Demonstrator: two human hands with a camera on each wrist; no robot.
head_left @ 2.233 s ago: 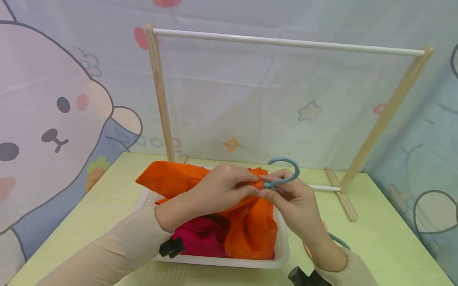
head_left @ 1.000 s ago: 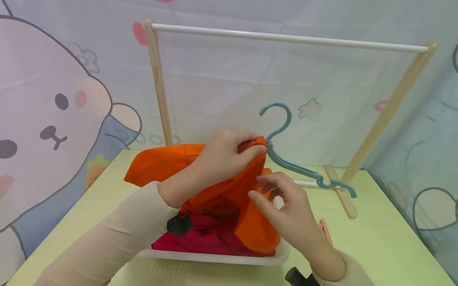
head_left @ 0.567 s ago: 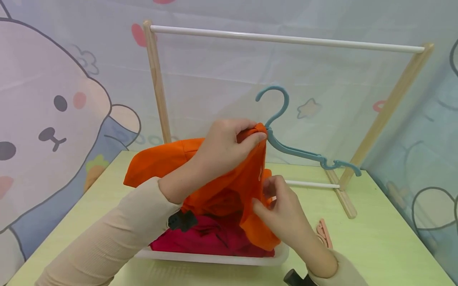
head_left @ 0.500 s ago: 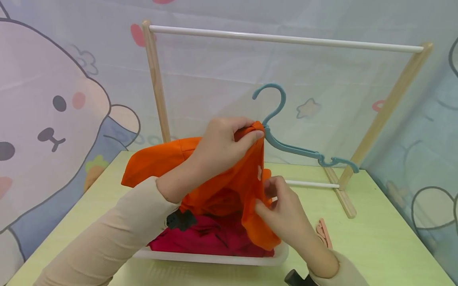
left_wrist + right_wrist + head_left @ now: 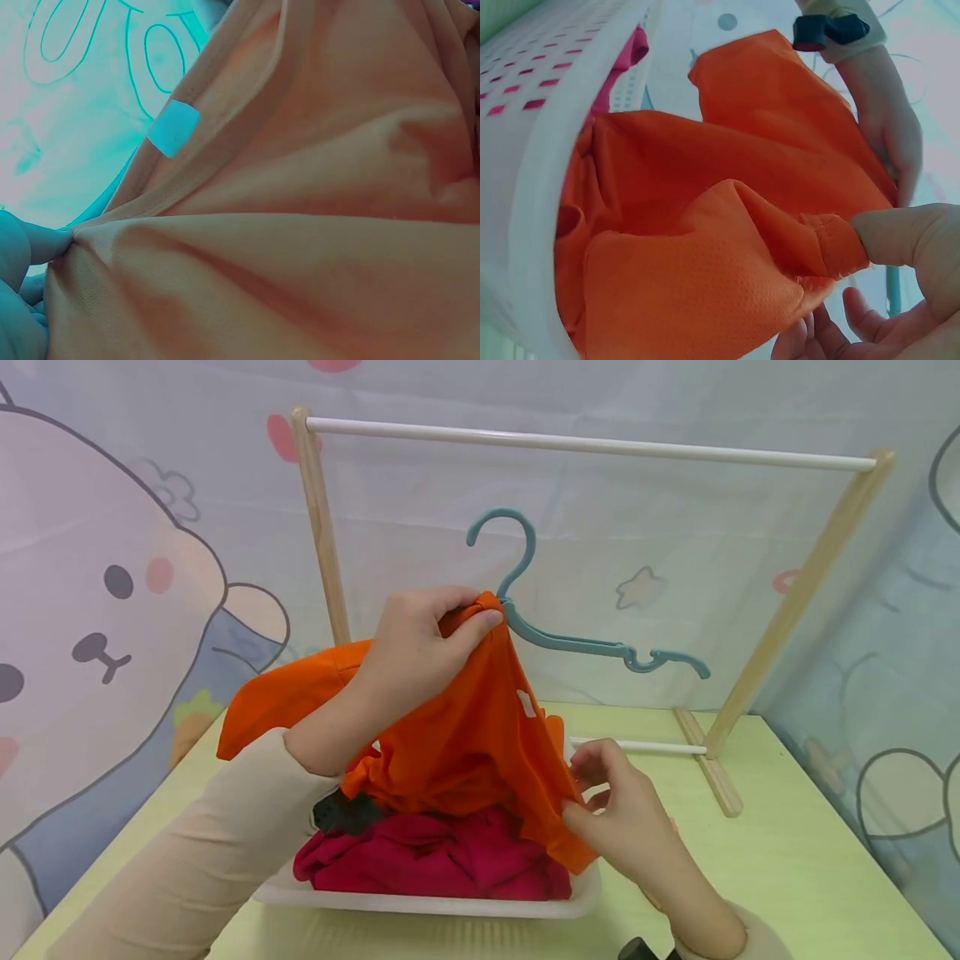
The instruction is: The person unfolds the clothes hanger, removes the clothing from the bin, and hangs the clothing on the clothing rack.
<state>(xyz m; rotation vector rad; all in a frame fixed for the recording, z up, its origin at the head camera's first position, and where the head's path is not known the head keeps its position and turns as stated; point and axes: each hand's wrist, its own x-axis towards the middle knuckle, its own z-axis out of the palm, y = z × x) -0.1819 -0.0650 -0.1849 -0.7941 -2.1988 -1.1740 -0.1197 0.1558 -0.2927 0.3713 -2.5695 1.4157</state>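
An orange shirt hangs partly lifted over the basket, a white tag showing along its neckline. High on the neckline, my left hand pinches the cloth at the neck of a light blue clothes hanger. The hanger's hook points up and one arm sticks out to the right; its other arm is hidden by the shirt. Lower right, my right hand pinches another part of the shirt's edge between thumb and fingers, as the right wrist view shows with the cloth drawn toward that hand.
A white plastic basket holds crumpled magenta cloth beneath the shirt. Behind stands a wooden rack with a white top rail and a foot at right. A pinkish object lies mostly hidden behind my right forearm.
My right hand has let go of the hanger, moved down and taken hold of the shirt's edge. My left hand has lifted shirt and hanger up and to the left, spreading the neckline.
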